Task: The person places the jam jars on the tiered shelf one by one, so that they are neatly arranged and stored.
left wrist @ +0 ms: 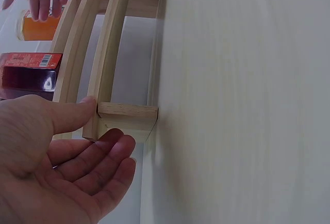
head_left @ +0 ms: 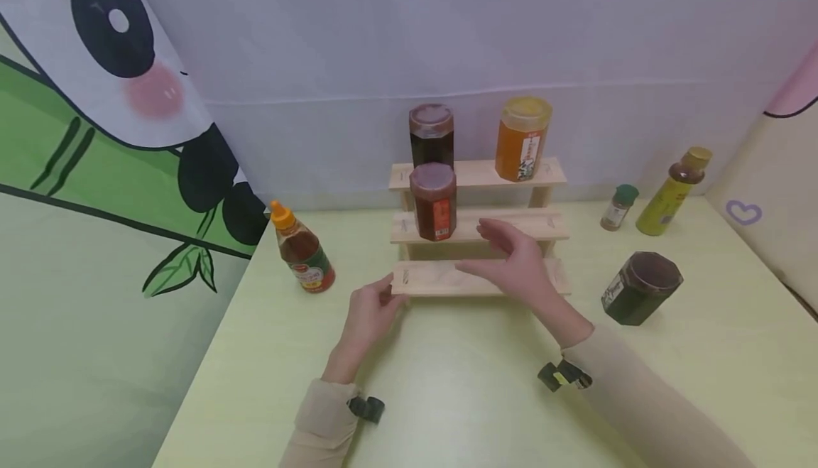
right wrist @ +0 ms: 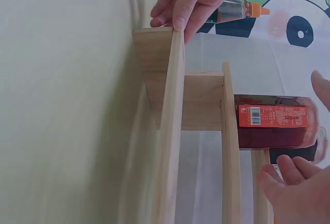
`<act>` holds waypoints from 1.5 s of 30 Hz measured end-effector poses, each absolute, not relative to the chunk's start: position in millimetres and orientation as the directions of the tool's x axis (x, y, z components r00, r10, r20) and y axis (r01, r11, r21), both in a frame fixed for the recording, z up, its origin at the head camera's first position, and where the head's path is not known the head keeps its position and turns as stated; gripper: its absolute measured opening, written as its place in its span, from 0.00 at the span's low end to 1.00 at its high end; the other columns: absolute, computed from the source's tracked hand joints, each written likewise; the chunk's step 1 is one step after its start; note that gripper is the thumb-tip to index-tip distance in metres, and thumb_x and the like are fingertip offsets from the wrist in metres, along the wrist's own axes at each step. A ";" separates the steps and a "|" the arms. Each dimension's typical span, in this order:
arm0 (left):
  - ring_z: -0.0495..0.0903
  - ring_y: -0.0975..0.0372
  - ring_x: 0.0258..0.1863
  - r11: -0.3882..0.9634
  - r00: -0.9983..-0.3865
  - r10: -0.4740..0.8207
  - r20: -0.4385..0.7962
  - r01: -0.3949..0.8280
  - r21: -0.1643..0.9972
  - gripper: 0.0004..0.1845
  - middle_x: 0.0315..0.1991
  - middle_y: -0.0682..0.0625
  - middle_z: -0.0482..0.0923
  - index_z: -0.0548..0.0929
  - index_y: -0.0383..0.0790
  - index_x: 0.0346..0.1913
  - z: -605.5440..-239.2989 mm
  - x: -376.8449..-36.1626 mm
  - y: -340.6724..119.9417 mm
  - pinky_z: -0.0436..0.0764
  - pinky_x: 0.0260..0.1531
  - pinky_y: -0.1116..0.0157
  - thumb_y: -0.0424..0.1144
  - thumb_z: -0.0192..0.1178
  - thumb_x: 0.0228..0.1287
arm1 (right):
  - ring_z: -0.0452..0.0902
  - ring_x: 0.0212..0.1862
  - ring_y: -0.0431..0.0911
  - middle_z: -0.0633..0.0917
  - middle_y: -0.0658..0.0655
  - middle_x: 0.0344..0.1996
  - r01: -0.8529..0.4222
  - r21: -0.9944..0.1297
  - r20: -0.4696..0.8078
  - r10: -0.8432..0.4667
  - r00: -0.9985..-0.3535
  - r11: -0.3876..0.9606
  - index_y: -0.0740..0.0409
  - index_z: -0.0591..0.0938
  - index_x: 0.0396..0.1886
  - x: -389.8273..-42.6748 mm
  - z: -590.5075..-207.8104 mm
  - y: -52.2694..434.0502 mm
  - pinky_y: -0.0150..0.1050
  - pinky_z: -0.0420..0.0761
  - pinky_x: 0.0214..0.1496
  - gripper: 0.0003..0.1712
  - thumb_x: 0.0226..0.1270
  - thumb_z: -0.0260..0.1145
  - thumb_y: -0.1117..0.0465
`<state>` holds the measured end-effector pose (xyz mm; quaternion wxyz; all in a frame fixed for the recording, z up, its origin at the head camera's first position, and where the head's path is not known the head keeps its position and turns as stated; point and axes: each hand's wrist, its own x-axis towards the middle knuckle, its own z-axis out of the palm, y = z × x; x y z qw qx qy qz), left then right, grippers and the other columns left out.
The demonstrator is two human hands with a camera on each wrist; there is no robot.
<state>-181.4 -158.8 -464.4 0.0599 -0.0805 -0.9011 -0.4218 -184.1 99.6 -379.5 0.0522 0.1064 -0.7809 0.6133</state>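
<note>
A three-step wooden rack (head_left: pixel 447 280) stands at the middle of the pale green table (head_left: pixel 447 383). My left hand (head_left: pixel 383 294) touches the left end of its bottom step. In the left wrist view the thumb rests on that corner of the rack (left wrist: pixel 126 115), and the fingers of the left hand (left wrist: pixel 105 128) lie relaxed beside it. My right hand (head_left: pixel 511 255) hovers with straight fingers over the lower steps and holds nothing. A red-labelled jar (head_left: pixel 434 202) stands on the middle step, just left of that hand. A dark jar (head_left: pixel 431 134) and an orange honey jar (head_left: pixel 522 138) stand on the top step.
A sauce bottle with an orange cap (head_left: pixel 302 251) stands left of the rack. To the right are a dark hexagonal jar (head_left: pixel 639 287), a small green-capped spice jar (head_left: pixel 618 207) and a yellow-green bottle (head_left: pixel 671 194). Cloth walls close in the table at the back and both sides.
</note>
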 end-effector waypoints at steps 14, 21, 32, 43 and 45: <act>0.83 0.59 0.36 0.646 -0.986 0.073 0.151 0.162 0.746 0.28 0.42 0.40 0.83 0.75 0.29 0.60 -467.1 -181.5 -160.0 0.82 0.31 0.66 0.39 0.68 0.60 | 0.70 0.61 0.49 0.76 0.58 0.58 -0.269 -0.934 0.262 -0.059 -0.963 0.237 0.63 0.72 0.63 -145.5 -394.0 131.9 0.35 0.68 0.61 0.42 0.47 0.79 0.60; 0.83 0.58 0.35 0.635 -0.989 0.065 0.129 0.141 0.759 0.29 0.40 0.41 0.84 0.74 0.28 0.61 -463.6 -179.5 -161.8 0.82 0.30 0.67 0.39 0.68 0.60 | 0.70 0.61 0.48 0.77 0.55 0.58 -0.283 -0.916 0.289 -0.020 -0.957 0.284 0.62 0.73 0.62 -129.5 -393.3 148.0 0.33 0.69 0.60 0.41 0.47 0.79 0.61; 0.83 0.58 0.35 0.612 -0.991 0.064 0.116 0.131 0.780 0.29 0.42 0.40 0.83 0.73 0.28 0.61 -464.3 -178.3 -162.5 0.82 0.30 0.68 0.37 0.67 0.60 | 0.69 0.62 0.50 0.75 0.61 0.59 -0.245 -0.890 0.304 0.100 -0.947 0.385 0.64 0.71 0.64 -117.9 -382.4 184.5 0.27 0.68 0.59 0.41 0.50 0.78 0.64; 0.83 0.58 0.35 0.623 -0.987 0.072 0.144 0.157 0.766 0.28 0.40 0.41 0.83 0.74 0.28 0.60 -464.3 -181.4 -157.5 0.82 0.32 0.66 0.38 0.67 0.60 | 0.70 0.59 0.40 0.77 0.55 0.58 -0.229 -0.855 0.382 0.266 -0.885 0.466 0.61 0.73 0.64 -108.2 -379.8 224.5 0.26 0.69 0.58 0.41 0.46 0.78 0.70; 0.83 0.58 0.35 0.622 -0.987 0.073 0.146 0.160 0.766 0.28 0.40 0.40 0.83 0.74 0.27 0.60 -463.8 -180.6 -157.5 0.82 0.31 0.66 0.37 0.67 0.60 | 0.71 0.59 0.40 0.76 0.55 0.58 -0.205 -0.855 0.379 0.303 -0.875 0.477 0.59 0.73 0.64 -107.5 -378.4 232.2 0.25 0.69 0.56 0.43 0.45 0.79 0.70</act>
